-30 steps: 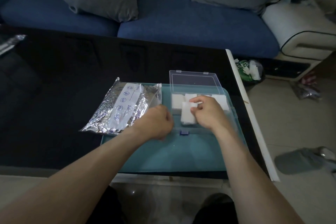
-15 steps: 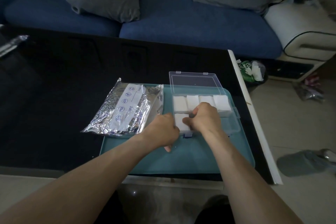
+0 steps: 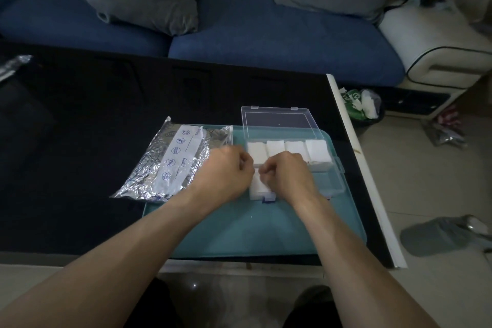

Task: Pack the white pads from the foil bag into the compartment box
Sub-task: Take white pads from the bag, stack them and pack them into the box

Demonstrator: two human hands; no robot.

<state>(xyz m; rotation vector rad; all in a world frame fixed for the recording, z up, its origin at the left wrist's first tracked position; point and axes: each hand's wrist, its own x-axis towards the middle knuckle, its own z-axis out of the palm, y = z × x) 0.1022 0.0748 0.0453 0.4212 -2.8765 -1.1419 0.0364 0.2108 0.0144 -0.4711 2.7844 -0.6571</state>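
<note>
Clear plastic compartment box (image 3: 327, 176), frame centre: four white square pads (image 3: 315, 150) filling far row; left hand (image 3: 226, 172) and right hand (image 3: 287, 176), fingers curled, seating fifth pad (image 3: 257, 186). Crinkled silver foil bag (image 3: 170, 165) lying left; remaining near compartments awaiting pads.

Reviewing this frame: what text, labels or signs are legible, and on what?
"Date:" on the white label strip of the foil bag.
A second word at the strip's far end: too blurred to read.
Five round blue symbols down the strip: too small to make out.
White lettering on the green wrapper on the floor: unreadable.
Compartment box: no text visible.
</note>
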